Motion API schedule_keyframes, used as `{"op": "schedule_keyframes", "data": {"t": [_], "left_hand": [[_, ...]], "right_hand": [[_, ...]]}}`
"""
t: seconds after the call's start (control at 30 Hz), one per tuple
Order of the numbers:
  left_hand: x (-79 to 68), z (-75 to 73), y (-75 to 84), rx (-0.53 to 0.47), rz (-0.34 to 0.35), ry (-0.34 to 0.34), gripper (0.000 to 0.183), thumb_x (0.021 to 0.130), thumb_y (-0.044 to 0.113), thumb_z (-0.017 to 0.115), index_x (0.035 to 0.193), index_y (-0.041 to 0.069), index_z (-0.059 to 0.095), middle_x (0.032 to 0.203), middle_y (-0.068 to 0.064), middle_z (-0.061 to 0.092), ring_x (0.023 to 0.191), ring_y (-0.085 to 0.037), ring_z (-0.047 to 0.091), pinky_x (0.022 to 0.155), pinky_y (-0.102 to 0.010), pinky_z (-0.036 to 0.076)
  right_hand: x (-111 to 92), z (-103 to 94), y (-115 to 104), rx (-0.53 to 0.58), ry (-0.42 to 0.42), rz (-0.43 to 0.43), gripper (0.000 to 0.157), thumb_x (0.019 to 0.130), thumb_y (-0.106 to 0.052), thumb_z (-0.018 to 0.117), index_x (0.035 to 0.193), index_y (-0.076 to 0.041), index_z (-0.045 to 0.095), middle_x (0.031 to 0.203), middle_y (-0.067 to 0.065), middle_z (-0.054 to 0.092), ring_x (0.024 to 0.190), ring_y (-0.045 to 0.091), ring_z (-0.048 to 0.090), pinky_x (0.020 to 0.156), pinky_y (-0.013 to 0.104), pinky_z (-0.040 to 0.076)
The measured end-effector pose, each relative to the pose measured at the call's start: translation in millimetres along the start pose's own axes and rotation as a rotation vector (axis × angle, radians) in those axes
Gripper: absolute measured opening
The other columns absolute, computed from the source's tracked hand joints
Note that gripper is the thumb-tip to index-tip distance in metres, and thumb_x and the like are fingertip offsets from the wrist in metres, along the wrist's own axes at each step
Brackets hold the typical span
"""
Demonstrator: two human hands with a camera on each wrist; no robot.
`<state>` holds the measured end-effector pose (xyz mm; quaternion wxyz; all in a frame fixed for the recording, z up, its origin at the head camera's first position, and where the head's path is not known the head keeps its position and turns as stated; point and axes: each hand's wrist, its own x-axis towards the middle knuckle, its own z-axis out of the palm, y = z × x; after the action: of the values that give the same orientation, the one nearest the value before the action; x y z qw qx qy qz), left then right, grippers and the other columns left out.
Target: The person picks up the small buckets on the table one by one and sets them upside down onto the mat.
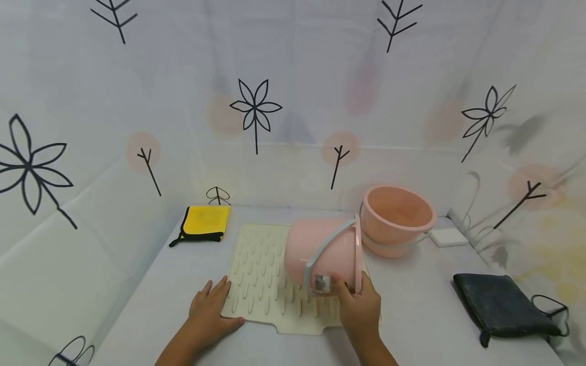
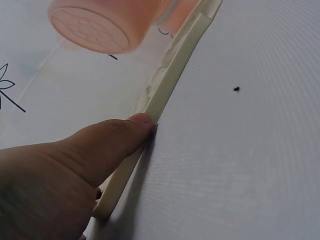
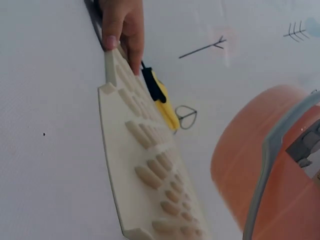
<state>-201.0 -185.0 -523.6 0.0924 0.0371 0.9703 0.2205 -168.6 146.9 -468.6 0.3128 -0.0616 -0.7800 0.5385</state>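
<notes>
A cream ridged board [image 1: 256, 284], which looks like a washboard with rows of raised ovals, lies on the white table. My left hand [image 1: 208, 310] rests at its front left corner, fingers along the left edge; the thumb [image 2: 112, 140] presses the front edge. My right hand [image 1: 360, 310] grips the rim of a pink bucket [image 1: 316, 244], thumb on the outside. This bucket is tipped on its side over the board, its mouth to the right, and its grey handle [image 3: 270, 145] hangs across the wall. A label [image 1: 322, 282] shows beside the thumb.
Behind the held bucket, to its right, a second pink bucket [image 1: 400, 213] stands upright. A yellow cloth [image 1: 206, 222] with black edging lies at the back left. On the right are a dark folded pouch [image 1: 505, 305] and a flat white block [image 1: 448, 237]. A patterned sheet backs the table.
</notes>
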Motion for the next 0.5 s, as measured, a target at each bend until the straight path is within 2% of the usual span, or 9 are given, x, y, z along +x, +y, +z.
{"op": "schedule_keyframes", "data": {"t": [0.13,0.23,0.33,0.43,0.5], "left_hand": [[0.8,0.0,0.6,0.001,-0.005,-0.004,0.113,0.076,0.068,0.083,0.158,0.003,0.042,0.170,-0.019,0.030,0.155,-0.056,0.015,0.119,-0.079,0.010],[3.6,-0.8,4.8,-0.028,0.018,0.040,0.102,0.084,0.066,0.076,0.157,0.002,0.044,0.167,-0.026,0.031,0.153,-0.059,0.018,0.118,-0.079,0.014],[4.6,-3.9,16.3,-0.147,0.061,0.105,0.085,0.093,0.056,0.072,0.156,0.005,0.045,0.164,-0.028,0.033,0.153,-0.058,0.019,0.119,-0.078,0.017],[4.1,-7.0,31.8,-0.320,0.096,0.138,0.074,0.098,0.046,0.070,0.160,0.016,0.042,0.169,-0.016,0.032,0.158,-0.047,0.016,0.121,-0.075,0.018],[5.2,-7.5,40.9,-0.425,0.123,0.149,0.072,0.100,0.044,0.068,0.162,0.027,0.037,0.171,-0.008,0.029,0.160,-0.039,0.016,0.122,-0.074,0.019]], "right_hand": [[-2,2.1,2,0.018,-0.027,0.041,0.030,0.095,-0.021,0.079,0.103,0.006,0.067,0.087,0.014,0.076,0.068,0.011,0.065,0.062,0.021,0.056],[-2,2.9,4,0.031,-0.049,0.061,0.032,0.097,-0.023,0.076,0.107,0.006,0.066,0.090,0.012,0.074,0.075,0.013,0.067,0.068,0.020,0.057],[-2,2.8,3,0.056,-0.080,0.108,0.039,0.099,-0.029,0.075,0.112,0.006,0.064,0.094,0.012,0.071,0.081,0.015,0.066,0.072,0.018,0.057],[-2,2.4,3,0.072,-0.099,0.156,0.045,0.100,-0.034,0.073,0.116,0.006,0.061,0.095,0.012,0.067,0.079,0.016,0.063,0.070,0.019,0.056],[-2,2.1,4,0.095,-0.110,0.174,0.045,0.101,-0.035,0.072,0.117,0.006,0.060,0.097,0.013,0.066,0.079,0.016,0.063,0.069,0.020,0.057]]}}
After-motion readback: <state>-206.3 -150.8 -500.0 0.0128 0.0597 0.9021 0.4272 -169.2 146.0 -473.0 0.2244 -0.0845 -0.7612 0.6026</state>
